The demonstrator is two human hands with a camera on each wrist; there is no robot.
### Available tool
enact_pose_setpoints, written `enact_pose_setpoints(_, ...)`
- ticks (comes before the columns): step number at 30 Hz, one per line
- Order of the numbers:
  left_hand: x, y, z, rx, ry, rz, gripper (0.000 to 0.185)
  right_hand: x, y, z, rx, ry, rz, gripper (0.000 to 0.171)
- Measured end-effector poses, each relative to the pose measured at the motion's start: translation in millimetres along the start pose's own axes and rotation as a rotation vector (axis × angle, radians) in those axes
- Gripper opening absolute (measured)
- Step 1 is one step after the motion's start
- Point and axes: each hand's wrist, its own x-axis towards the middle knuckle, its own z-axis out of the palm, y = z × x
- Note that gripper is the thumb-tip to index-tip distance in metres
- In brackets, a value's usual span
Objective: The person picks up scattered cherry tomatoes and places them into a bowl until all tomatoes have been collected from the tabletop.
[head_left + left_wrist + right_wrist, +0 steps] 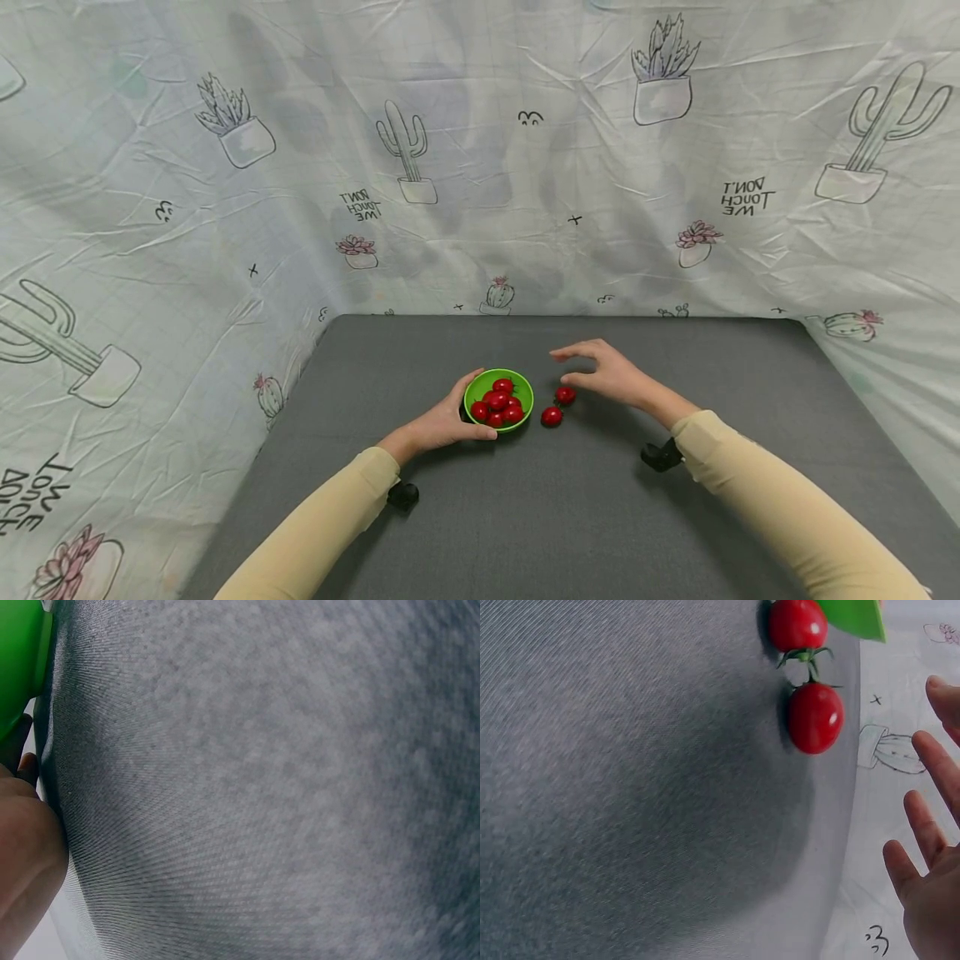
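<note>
Head view: my left hand [442,425] curls its fingers round the small green plastic bowl [524,389] of red cherry tomatoes [498,401], mid-worktop. My right hand [606,372] hovers, fingers spread, over two loose red tomatoes [558,405] just beside it (stems toward each other, per right wrist view). Grey worktop [570,517] lies open around.

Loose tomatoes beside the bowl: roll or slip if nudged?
Probably roll: the two tomatoes are round and lie free on the flat grey mat. Their glossy skin may slip in a pinch. The stem on one might slow its roll. The right hand hovers open above them.
</note>
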Motion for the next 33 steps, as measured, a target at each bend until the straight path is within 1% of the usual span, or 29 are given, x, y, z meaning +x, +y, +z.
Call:
enact_pose_setpoints(10,-0.1,-0.2,0.5,-0.002,0.0,-0.006,0.108,-3,14,3,-0.041,-0.037,0.012,0.051)
enact_pose_setpoints(17,-0.5,1.5,0.7,-0.003,0.0,-0.004,0.108,-6,22,6,-0.027,-0.072,-0.009,0.052)
enact_pose_setpoints(22,0.0,1.7,0.6,0.0,-0.001,-0.009,0.108,-8,25,8,-0.052,-0.076,0.002,0.051)
enact_pose_setpoints(30,0.2,1.0,0.4,0.0,0.001,-0.011,0.108,-7,30,11,-0.037,-0.095,0.03,0.052)
enact_pose_setpoints(33,0.0,0.2,-0.1,0.005,0.0,-0.01,0.108,-7,32,14,-0.049,-0.103,0.042,0.051)
